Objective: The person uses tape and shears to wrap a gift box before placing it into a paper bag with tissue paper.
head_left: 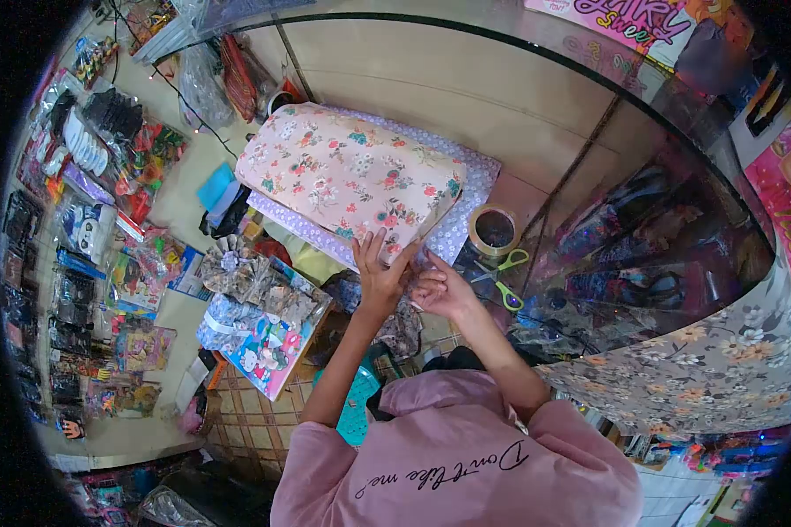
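Note:
A bulky package in pink floral wrapping paper (351, 167) lies on purple paper with small white flowers (476, 180), on a glass-topped counter. My left hand (382, 279) rests at the package's near edge, its fingers spread over the floral paper. Close beside it, my right hand (444, 290) is turned partly palm up, with its fingers curled by the same edge. Whatever those fingers pinch is too small to make out. Right of the package sit a roll of tape (494, 230) and green-handled scissors (506, 279). The package's contents are hidden.
To the left are a Hello Kitty picture box (264, 356) and a grey patterned fabric bow (259, 281). Packaged goods (79, 228) cover the far-left side. Grey floral paper (703, 373) hangs at the right. A turquoise plastic stool (360, 404) stands below my left arm.

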The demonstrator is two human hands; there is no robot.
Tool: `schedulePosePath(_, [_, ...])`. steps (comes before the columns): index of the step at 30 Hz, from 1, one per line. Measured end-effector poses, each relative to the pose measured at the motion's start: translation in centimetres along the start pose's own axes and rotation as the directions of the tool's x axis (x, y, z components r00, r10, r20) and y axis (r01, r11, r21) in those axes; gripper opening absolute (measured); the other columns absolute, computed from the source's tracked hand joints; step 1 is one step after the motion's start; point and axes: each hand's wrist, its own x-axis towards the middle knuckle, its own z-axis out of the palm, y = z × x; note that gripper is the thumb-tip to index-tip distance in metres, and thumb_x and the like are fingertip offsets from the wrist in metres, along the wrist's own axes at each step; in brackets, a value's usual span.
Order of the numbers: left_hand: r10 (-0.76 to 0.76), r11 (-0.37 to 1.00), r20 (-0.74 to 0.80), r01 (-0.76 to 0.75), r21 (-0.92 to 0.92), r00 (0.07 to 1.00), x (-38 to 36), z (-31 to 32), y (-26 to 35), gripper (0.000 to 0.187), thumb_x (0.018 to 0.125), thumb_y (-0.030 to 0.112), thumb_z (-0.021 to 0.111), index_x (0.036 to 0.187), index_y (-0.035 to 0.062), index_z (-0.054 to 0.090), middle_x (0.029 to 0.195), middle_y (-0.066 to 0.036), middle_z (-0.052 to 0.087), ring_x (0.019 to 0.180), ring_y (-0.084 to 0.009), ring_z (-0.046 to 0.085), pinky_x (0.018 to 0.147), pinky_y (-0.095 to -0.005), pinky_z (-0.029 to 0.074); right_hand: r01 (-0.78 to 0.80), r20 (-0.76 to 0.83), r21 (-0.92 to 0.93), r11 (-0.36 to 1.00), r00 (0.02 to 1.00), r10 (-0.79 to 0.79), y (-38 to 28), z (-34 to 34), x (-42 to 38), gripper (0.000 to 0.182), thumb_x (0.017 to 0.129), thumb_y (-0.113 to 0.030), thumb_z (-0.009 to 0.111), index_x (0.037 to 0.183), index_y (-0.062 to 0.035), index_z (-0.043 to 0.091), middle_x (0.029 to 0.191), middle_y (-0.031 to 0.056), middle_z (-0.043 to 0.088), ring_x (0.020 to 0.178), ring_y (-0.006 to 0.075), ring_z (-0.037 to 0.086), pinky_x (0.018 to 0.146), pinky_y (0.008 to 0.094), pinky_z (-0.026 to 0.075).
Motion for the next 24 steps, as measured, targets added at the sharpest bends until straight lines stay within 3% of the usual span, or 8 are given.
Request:
schedulePosePath(7, [-0.005,1.000,0.007,0.004,0.029,1.000,-0.2,0.3,-0.2,0.045,0.072,0.016,0.067,0.114,0.0277,0.059,0.126,-0.014,0.032,0.121,-0.0366,0.029,0.104,-0.0570,0.016,-0.012,-0.035,-0.134,0.991,0.999,0.008,-0.6,0.6,-0.1,0.033,0.085,-0.038,0.058,0.074,-0.0070,0.053,0.041,-0.0089,0.032,0.036,0.0056,0.027,0.050,0.0210,0.027])
schedulePosePath(13, [0.011,1.000,-0.010,-0.011,0.013,1.000,0.0,0.0,-0.1,0.045,0.073,0.015,0.067,0.115,0.0288,0.058,0.126,-0.015,0.033,0.120,-0.0363,0.029,0.104,-0.0566,0.016,-0.090,-0.062,-0.185,0.979,0.995,0.080,-1.2,0.6,0.6,0.036,0.085,-0.044,0.056,0.083,-0.0086,0.058,0.041,-0.0093,0.032,0.036,0.0055,0.026,0.047,0.0221,0.027])
schedulePosePath(16, [-0.010,1.000,0.012,0.010,0.014,1.000,-0.3,0.1,-0.2,0.046,0.072,0.013,0.067,0.114,0.0286,0.058,0.126,-0.014,0.033,0.120,-0.0364,0.029,0.104,-0.0565,0.017,-0.017,-0.166,-0.372,0.928,0.985,-0.049,-1.2,1.8,0.5,0.035,0.085,-0.048,0.054,0.084,-0.0126,0.059,0.042,-0.0092,0.033,0.037,0.0059,0.027,0.047,0.0225,0.027])
schedulePosePath(19, [-0.017,1.000,0.006,0.017,0.001,1.000,-0.3,0.1,-0.2,0.045,0.073,0.013,0.066,0.114,0.0284,0.058,0.126,-0.015,0.032,0.121,-0.0368,0.028,0.104,-0.0563,0.017,-0.007,-0.247,-0.423,0.906,0.963,-0.108,-0.6,3.1,0.1,0.033,0.085,-0.048,0.053,0.078,-0.0158,0.056,0.043,-0.0089,0.035,0.038,0.0065,0.028,0.048,0.0231,0.028])
schedulePosePath(24, [-0.001,1.000,-0.005,0.001,-0.006,1.000,-0.1,-0.2,-0.1,0.049,0.070,0.011,0.067,0.115,0.0266,0.057,0.127,-0.017,0.031,0.120,-0.0382,0.029,0.104,-0.0569,0.017,-0.085,-0.155,-0.302,0.949,0.987,0.039,-0.5,2.4,-0.9,0.026,0.088,-0.039,0.052,0.077,-0.0159,0.054,0.045,-0.0089,0.038,0.039,0.0062,0.031,0.049,0.0230,0.030])
